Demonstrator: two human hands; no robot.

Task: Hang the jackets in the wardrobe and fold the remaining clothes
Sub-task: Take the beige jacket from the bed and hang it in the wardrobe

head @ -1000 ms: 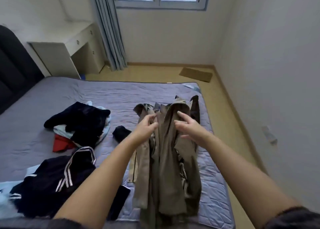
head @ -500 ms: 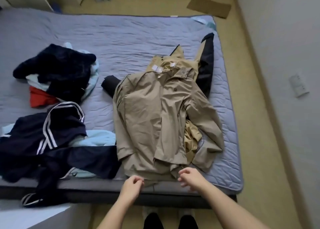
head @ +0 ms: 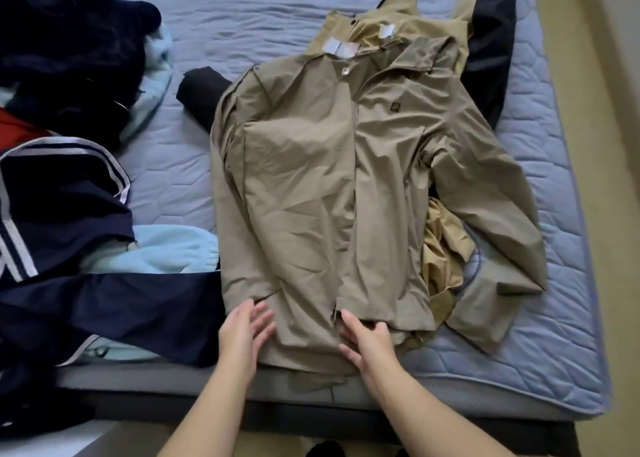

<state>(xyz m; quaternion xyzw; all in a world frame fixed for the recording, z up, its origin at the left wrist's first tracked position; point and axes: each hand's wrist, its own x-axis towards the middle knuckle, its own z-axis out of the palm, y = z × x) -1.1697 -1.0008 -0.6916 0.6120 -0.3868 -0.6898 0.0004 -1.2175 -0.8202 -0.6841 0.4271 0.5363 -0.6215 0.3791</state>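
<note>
Nearest the lens, my left hand point(head: 244, 335) lies flat on the hem of the tan jacket point(head: 329, 186), its fingers point(head: 264, 318) straight and slightly spread, gripping nothing; my right hand point(head: 367, 344) rests on the same hem just beside the foot of the zip, fingers point(head: 348, 320) extended and loosely apart, thumb out to the side, likewise clasping nothing; both forearms enter from the bottom edge. I see the jacket spread front-up on the bed point(head: 554, 318), zip closed, collar at the far end with pale labels showing, hem at the near edge of the mattress; one sleeve is tucked along its body on my left, the other bends outward on my right, cuff turned back toward me. Yellowish fabric point(head: 443, 249) bunches between that sleeve and the body; a black garment point(head: 491, 58) lies beneath the jacket, showing at both shoulders. Just left of the jacket lie a navy striped garment point(head: 62, 193) and a light blue fleece point(head: 166, 249), touching it near the hem; farther off sits a dark pile point(head: 69, 41) with a red piece point(head: 17, 127) beside it; bare floor point(head: 606, 145) borders the bed on the right.
</note>
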